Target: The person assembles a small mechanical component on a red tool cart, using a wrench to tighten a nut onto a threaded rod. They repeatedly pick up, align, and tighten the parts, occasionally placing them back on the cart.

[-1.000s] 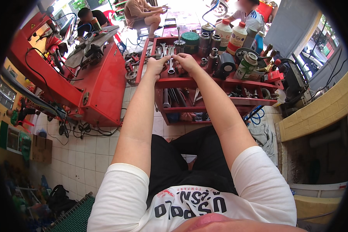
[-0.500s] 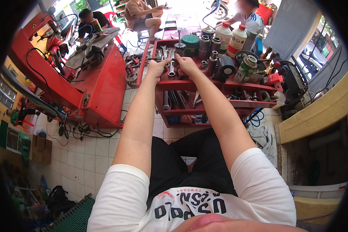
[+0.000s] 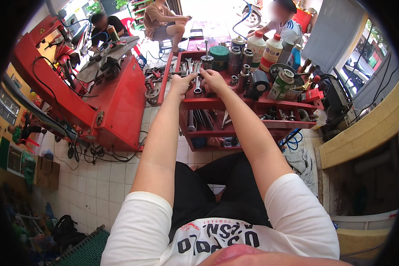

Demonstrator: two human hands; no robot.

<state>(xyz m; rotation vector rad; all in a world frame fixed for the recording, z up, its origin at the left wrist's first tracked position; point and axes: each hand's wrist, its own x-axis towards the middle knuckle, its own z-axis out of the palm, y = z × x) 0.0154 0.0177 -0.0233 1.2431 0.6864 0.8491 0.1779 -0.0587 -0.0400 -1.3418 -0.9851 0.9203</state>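
Observation:
Both arms reach forward over the top tray of a red tool cart. My left hand is on the left side of the tray, fingers curled and thumb stretched toward the middle. Facing it, my right hand is closed too, its thumb near the left thumb. A combination wrench shows between the hands, ring end toward me. Whether either hand grips it is hidden by the fingers. More wrenches lie just beyond, beside a toothed metal part with an upright rod.
The tray also carries a green round tub, metal sockets, white bottles with red caps and a spray can. A red machine stands left. Other people sit beyond the cart. Cables lie on the tiled floor.
The view has tilted slightly, so the cart sits a little lower. Both hands have come slightly toward me, still close together around the wrench. A seated person beyond the cart has lowered an arm.

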